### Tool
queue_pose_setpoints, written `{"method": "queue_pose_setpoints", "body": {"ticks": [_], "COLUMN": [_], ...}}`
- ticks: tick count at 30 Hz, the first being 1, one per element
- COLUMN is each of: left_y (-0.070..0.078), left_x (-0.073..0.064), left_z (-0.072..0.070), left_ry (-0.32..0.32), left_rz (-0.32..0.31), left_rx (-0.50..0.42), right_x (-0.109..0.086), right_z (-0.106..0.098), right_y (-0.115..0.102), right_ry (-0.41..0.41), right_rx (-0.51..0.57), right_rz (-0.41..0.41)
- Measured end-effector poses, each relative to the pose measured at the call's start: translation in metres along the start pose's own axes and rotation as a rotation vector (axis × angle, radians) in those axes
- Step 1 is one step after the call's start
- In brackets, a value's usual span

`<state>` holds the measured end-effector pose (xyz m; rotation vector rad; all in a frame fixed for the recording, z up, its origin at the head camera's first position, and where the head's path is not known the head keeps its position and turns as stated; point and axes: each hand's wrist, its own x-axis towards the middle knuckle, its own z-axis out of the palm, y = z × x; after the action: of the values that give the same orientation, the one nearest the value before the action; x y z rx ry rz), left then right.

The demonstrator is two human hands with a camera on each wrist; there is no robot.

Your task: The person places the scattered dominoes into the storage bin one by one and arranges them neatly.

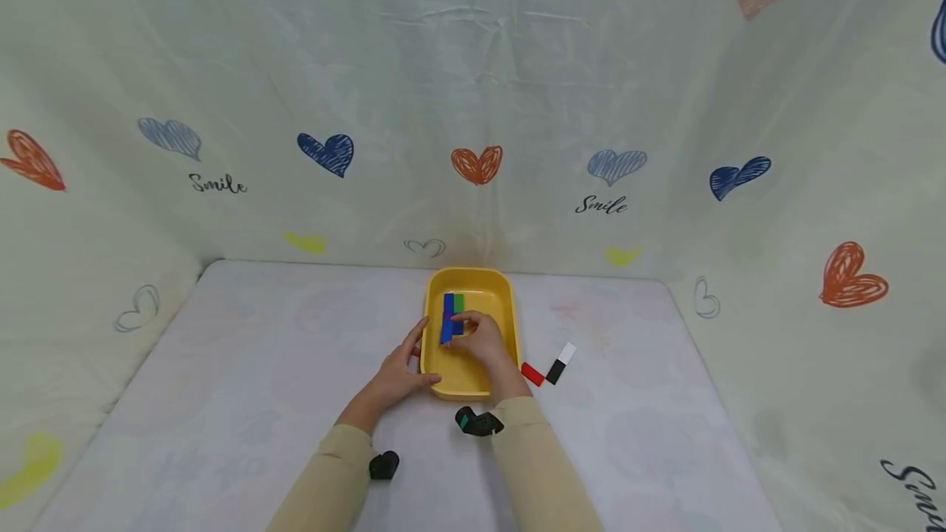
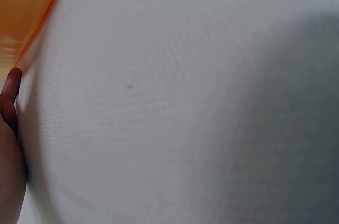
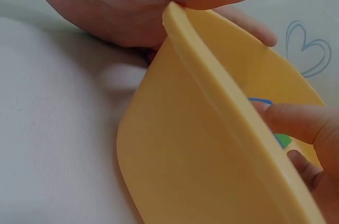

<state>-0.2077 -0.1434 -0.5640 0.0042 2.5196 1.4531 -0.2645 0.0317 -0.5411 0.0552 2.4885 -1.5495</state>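
Observation:
A yellow tray (image 1: 458, 376) stands on the table in the head view. My left hand (image 1: 395, 378) holds its left side, with the thumb over the near rim and the fingers along the outer wall. Inside the tray lie blue blocks (image 1: 447, 304) and a green block (image 1: 459, 302), set against one another. My right hand (image 1: 489, 345) reaches in over the tray and pinches a blue block at the near end of this group. In the right wrist view the tray's wall (image 3: 169, 128) hides most of the blocks; part of the green block (image 3: 284, 140) shows between the fingers.
Right of the tray, a red block (image 1: 532, 373), a black block (image 1: 556, 371) and a white block (image 1: 567, 353) lie on the white tabletop (image 1: 628, 417). A hanging cloth (image 1: 414, 89) printed with hearts rises behind the table and at both sides.

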Motion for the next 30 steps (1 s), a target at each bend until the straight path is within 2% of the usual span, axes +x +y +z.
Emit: {"method": "queue_pose_setpoints", "body": {"ticks": [10,30], "left_y": [-0.0004,-0.0015], "left_x": [0.0,0.0009], "left_z": [-0.0005,-0.0009], "left_ry": [0.002,-0.014], "left_rz": [-0.02,-0.004], "left_rx": [-0.034,-0.027], "right_x": [0.0003,-0.0047], "right_z": [0.0001,0.002], "right_y": [0.0009,0.0022], "right_ry": [-0.053,-0.08], "right_rx": [-0.021,-0.165], "right_rz": [0.049,0.023]}}
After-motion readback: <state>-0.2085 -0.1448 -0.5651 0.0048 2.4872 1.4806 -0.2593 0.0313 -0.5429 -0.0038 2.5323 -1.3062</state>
